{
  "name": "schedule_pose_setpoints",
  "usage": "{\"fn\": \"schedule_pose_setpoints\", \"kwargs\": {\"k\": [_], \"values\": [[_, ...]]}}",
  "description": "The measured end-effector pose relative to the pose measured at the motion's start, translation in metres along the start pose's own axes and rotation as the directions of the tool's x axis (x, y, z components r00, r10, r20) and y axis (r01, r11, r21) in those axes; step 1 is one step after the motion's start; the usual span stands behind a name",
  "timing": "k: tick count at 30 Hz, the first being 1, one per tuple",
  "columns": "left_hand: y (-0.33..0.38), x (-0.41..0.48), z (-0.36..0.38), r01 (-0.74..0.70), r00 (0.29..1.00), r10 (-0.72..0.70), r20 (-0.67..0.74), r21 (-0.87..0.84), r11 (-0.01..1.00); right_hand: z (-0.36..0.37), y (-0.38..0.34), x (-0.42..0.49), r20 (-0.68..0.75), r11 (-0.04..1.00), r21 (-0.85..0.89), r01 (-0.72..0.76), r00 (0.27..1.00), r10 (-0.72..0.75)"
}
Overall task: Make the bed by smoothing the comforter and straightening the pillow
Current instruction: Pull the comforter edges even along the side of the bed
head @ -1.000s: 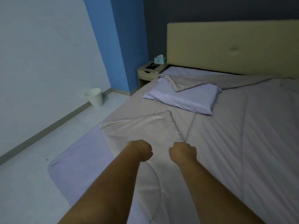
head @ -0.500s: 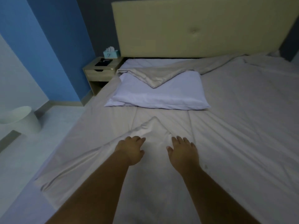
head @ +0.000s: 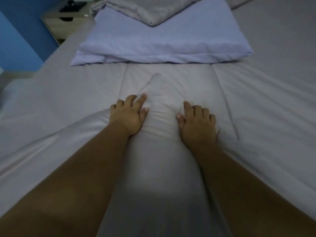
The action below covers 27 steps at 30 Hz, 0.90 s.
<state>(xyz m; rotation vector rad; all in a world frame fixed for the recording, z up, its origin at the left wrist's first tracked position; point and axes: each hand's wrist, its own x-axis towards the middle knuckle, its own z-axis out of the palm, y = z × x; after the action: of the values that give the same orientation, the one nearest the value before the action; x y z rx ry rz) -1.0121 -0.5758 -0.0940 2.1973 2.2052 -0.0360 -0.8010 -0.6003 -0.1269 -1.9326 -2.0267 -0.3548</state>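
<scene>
The grey quilted comforter covers the bed across the whole view. My left hand and my right hand press palms down on it side by side, fingers spread, holding nothing. Small creases bunch up between and ahead of the fingers. A pale lilac pillow lies flat just beyond my hands, a short way ahead of the fingertips. A folded-back corner of the comforter drapes over the pillow's far side. A long fold of the comforter runs from my left wrist toward the left edge.
A wooden nightstand with a dark object on top stands at the upper left beside the blue wall. The bed's left edge drops off at the left side of the view.
My view has moved closer to the pillow and tilted down. Both hands went from fists to flat, spread palms and slid forward, flattening the raised corner of the comforter.
</scene>
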Motion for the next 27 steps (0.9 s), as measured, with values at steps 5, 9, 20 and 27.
{"fn": "schedule_pose_setpoints", "kwargs": {"k": [5, 9, 20, 27], "values": [[0.000, 0.008, 0.027, -0.027, 0.964, 0.033, -0.263, 0.027, 0.999, 0.018, -0.002, 0.012, -0.104, 1.000, 0.018, -0.026, 0.994, 0.028], [0.002, 0.018, 0.021, -0.030, 0.971, 0.034, -0.237, 0.017, 0.999, 0.024, -0.002, 0.017, -0.153, 1.000, 0.022, -0.010, 0.988, 0.014], [0.013, 0.005, 0.010, 0.042, 0.995, -0.041, -0.093, 0.003, 0.999, 0.020, -0.007, 0.017, -0.199, 0.998, -0.048, 0.050, 0.978, -0.059], [0.025, -0.062, -0.008, 0.093, 0.985, -0.083, 0.150, -0.058, 0.994, -0.031, -0.001, -0.036, 0.032, 0.995, 0.053, 0.081, 0.996, -0.082]]}}
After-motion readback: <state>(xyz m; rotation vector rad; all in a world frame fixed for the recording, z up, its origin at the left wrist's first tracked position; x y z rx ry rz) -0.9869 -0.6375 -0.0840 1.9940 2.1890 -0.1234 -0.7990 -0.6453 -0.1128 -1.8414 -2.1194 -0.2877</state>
